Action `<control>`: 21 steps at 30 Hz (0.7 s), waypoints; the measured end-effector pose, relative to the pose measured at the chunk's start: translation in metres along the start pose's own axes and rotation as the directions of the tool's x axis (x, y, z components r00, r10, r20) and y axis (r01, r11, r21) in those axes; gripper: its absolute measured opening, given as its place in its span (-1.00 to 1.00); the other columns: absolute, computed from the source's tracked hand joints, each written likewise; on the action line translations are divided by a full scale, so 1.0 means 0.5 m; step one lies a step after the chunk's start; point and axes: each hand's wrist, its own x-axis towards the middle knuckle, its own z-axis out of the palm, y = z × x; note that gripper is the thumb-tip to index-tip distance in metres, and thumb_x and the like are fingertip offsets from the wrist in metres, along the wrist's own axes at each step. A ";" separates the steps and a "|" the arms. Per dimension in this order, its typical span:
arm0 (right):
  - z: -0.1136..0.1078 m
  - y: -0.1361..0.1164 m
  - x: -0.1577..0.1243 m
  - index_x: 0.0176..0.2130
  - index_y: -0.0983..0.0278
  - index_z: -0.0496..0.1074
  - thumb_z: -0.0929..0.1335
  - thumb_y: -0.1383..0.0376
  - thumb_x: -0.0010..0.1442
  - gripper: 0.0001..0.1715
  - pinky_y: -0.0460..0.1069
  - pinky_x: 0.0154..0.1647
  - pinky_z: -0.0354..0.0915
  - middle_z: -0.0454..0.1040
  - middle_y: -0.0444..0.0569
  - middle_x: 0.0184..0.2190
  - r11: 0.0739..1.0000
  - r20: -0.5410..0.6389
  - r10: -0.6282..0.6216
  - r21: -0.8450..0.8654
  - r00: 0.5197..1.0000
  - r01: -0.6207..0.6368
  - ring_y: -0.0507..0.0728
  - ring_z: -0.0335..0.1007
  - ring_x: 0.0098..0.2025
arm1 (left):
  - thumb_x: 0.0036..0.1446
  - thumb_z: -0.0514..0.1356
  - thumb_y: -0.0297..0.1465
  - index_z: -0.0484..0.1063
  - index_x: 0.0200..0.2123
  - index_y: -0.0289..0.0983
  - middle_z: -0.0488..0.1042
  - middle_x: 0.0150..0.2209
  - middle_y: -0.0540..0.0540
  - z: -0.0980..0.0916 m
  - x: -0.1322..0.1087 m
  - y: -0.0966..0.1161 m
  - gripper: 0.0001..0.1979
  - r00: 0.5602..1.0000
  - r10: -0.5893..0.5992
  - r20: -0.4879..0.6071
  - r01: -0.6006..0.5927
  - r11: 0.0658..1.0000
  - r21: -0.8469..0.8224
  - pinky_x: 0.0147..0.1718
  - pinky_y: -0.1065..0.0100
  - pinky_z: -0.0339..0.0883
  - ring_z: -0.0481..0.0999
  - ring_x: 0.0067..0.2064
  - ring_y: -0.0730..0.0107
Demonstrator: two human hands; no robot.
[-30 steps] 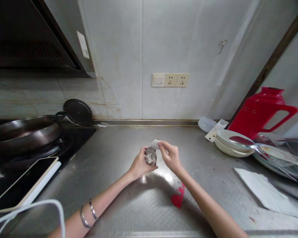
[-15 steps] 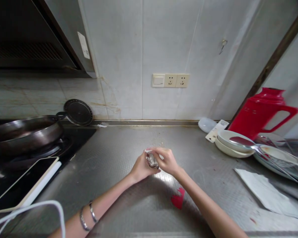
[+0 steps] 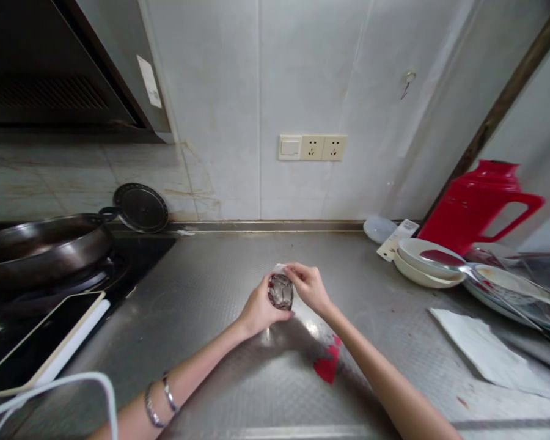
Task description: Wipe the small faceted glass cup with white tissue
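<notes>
My left hand (image 3: 260, 310) is closed around a small round, glassy cup-like thing (image 3: 280, 292), clear and brownish-grey, held above the steel counter with its round face toward me. At its far rim my right hand (image 3: 308, 285) pinches a small white scrap (image 3: 279, 268) that looks like tissue or paper. The fingers partly cover the scrap. Below the hands, a torn red piece (image 3: 326, 365) lies flat on the counter.
A pan (image 3: 46, 244) sits on the stove at left, near a phone (image 3: 36, 342) and white cable (image 3: 73, 380). On the right are stacked bowls (image 3: 428, 275), a red thermos jug (image 3: 481, 205), plates (image 3: 490, 296) and a white napkin (image 3: 486, 348). A tiled wall rises behind.
My right hand's fingers have moved from across the round thing's face to its far rim, uncovering the face. The white scrap now shows at the top by the right fingertips.
</notes>
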 end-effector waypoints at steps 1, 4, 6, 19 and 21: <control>0.001 -0.001 -0.002 -0.35 0.29 0.55 0.28 0.20 0.23 -0.69 -0.11 -0.48 0.26 0.55 -0.07 -0.49 1.000 0.020 -0.015 0.008 1.000 0.015 0.05 0.42 -0.50 | -0.38 0.46 -0.39 0.18 0.08 -0.27 0.47 -0.11 -0.17 0.000 0.002 0.000 -0.11 1.000 -0.011 -0.013 0.011 1.000 -0.009 -0.18 0.23 0.40 0.54 -0.21 0.21; 0.003 -0.010 -0.010 -0.30 0.28 0.55 0.26 0.23 0.24 -0.70 -0.11 -0.44 0.29 0.58 -0.06 -0.45 0.999 -0.005 -0.055 -0.005 0.998 0.055 0.06 0.46 -0.47 | -0.35 0.45 -0.35 0.19 0.06 -0.28 0.48 -0.12 -0.17 -0.004 0.013 -0.009 -0.15 0.997 -0.033 -0.065 0.030 0.998 -0.050 -0.20 0.25 0.40 0.54 -0.23 0.23; 0.004 -0.016 -0.014 -0.26 0.26 0.55 0.25 0.24 0.25 -0.70 -0.10 -0.38 0.33 0.59 -0.04 -0.40 0.996 -0.001 -0.094 -0.012 0.996 0.094 0.08 0.50 -0.40 | -0.36 0.46 -0.35 0.22 0.03 -0.28 0.48 -0.13 -0.17 -0.007 0.020 -0.020 -0.18 0.994 -0.038 -0.105 0.031 0.997 -0.071 -0.19 0.26 0.39 0.53 -0.20 0.23; 0.002 -0.011 -0.007 -0.21 0.26 0.51 0.23 0.35 0.26 -0.74 -0.03 -0.22 0.44 0.60 0.03 -0.26 0.951 0.023 -0.272 -0.146 0.962 0.273 0.15 0.55 -0.22 | -0.38 0.45 -0.36 0.34 -0.06 -0.30 0.53 -0.25 -0.10 0.003 0.014 -0.032 -0.29 0.995 -0.062 -0.081 0.064 0.998 0.013 -0.32 0.34 0.36 0.52 -0.26 0.24; 0.007 -0.015 -0.015 -0.14 0.28 0.47 0.20 0.43 0.26 -0.70 0.00 -0.14 0.44 0.57 0.09 -0.17 0.862 0.177 -0.421 -0.226 0.890 0.453 0.16 0.52 -0.12 | -0.32 0.42 -0.31 0.40 -0.16 -0.32 0.53 -0.33 -0.08 0.007 0.010 -0.028 -0.44 0.997 -0.064 -0.038 0.067 0.995 0.072 -0.42 0.38 0.32 0.51 -0.32 0.26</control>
